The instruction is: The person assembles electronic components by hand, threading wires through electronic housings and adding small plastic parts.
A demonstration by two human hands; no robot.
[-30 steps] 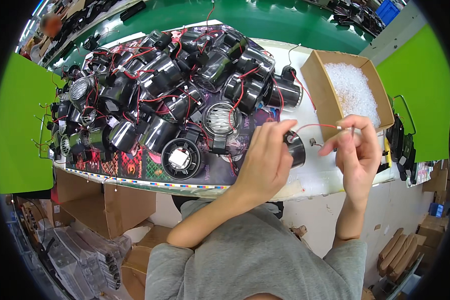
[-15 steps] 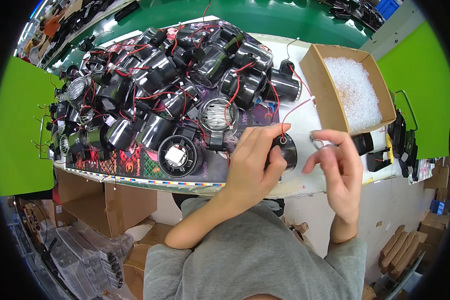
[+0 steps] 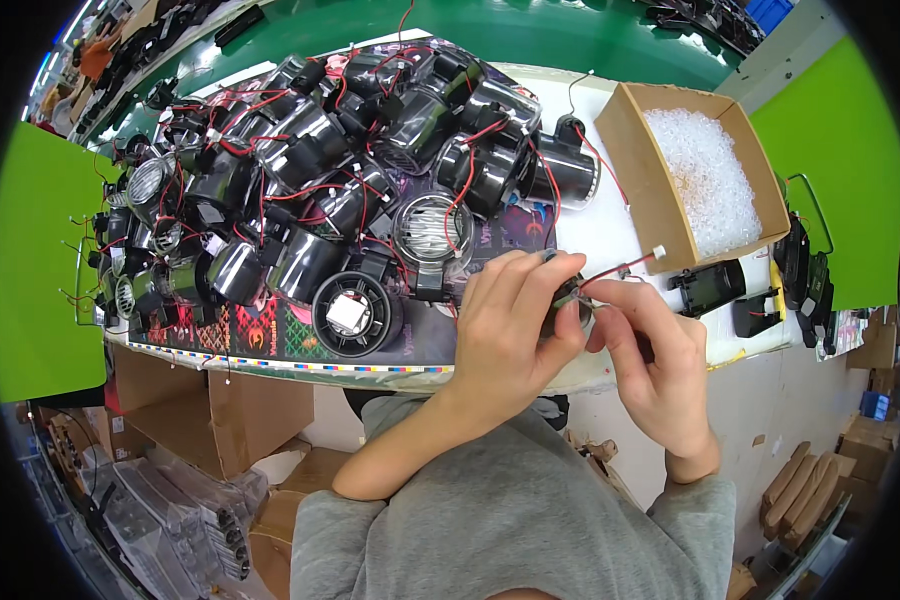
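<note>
My left hand (image 3: 515, 325) is closed round a small black round housing (image 3: 568, 293), mostly hidden by the fingers. A red wire (image 3: 610, 270) runs from it toward the right and ends in a white connector (image 3: 658, 253). My right hand (image 3: 665, 355) meets the left at the housing's right side, thumb and fingers pinched together; what they hold there is too small to make out. To the left of the left hand lies a black round housing (image 3: 358, 313) with spokes and a white square in its middle. Behind it sits a clear ribbed round piece (image 3: 432, 230).
Many black cylindrical housings (image 3: 310, 150) with red wires pile up on a printed mat (image 3: 370, 350) at the left. A cardboard box (image 3: 650, 215) of small clear beads stands at the back right. Black plastic parts (image 3: 715, 288) lie before it. Green panels (image 3: 55, 270) flank the table.
My right hand has moved left to the housing in my left hand, its fingers closing there. The housing has turned, so its red wire and connector point right instead of up.
</note>
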